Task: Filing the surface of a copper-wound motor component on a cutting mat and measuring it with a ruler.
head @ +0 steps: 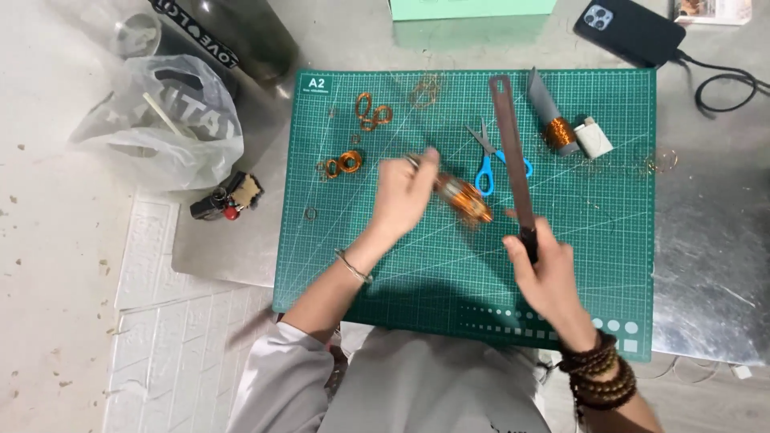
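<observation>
My left hand (405,196) is blurred over the green cutting mat (337,265) and grips one end of a thin rod wound with a coil of copper wire (465,199). My right hand (541,269) grips the lower end of a long dark flat metal strip (510,144), which points away from me across the mat. The coil's far end lies just left of that strip. Blue-handled scissors (485,164) lie on the mat behind the coil, partly under the strip.
Small copper wire rings (370,112) and coils (343,163) lie on the mat's far left. A copper spool (559,132) and a white lighter (593,138) sit far right. A plastic bag (164,120), torch lighter (224,199), dark bottle (233,32) and phone (630,30) surround the mat.
</observation>
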